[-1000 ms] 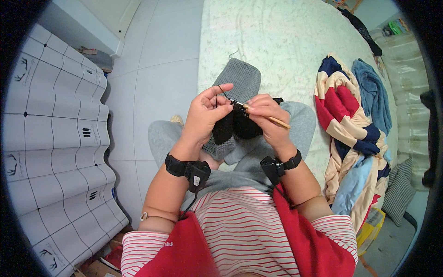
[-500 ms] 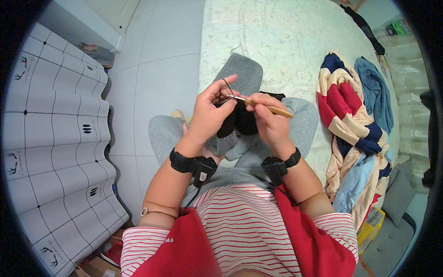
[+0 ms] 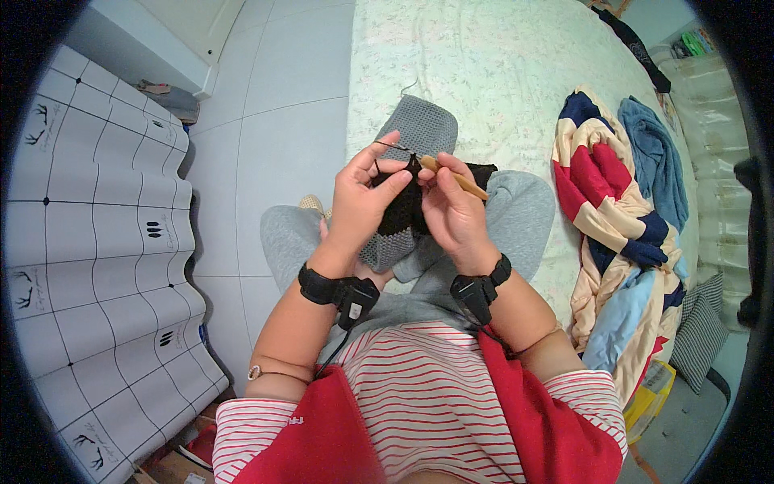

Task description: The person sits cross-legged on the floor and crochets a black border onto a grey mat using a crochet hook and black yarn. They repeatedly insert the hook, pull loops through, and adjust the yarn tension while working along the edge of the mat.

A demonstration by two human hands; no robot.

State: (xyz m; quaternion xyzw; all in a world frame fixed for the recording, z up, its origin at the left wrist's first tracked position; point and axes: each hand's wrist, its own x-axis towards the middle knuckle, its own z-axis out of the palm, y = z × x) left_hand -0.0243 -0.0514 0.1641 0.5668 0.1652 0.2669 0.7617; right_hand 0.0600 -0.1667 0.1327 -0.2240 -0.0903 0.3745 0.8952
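My right hand (image 3: 457, 211) is closed around a crochet hook (image 3: 468, 186) with a tan handle, its tip pointing up and left at the stitches. With thumb and fingers my left hand (image 3: 357, 194) pinches the edge of a crochet piece (image 3: 397, 211), black in this part. Dark yarn (image 3: 392, 145) runs over the raised left forefinger toward the hook tip. A grey crocheted section (image 3: 425, 123) lies flat on the bed beyond my hands, and more grey mesh hangs below the black part, between my legs. The fingers partly cover the stitch being worked.
I sit cross-legged on a bed (image 3: 516, 73) with a pale flowered sheet. At the right lie a bunched cream, red and navy quilt (image 3: 605, 169) and blue cloth (image 3: 653, 161). A white grid-patterned curtain (image 3: 105, 242) hangs at the left, over grey floor tiles (image 3: 286, 64).
My right hand has moved slightly left and down with the hook, which now tilts more steeply. The hook tip sits closer to the black edge, and the left forefinger has lowered a little.
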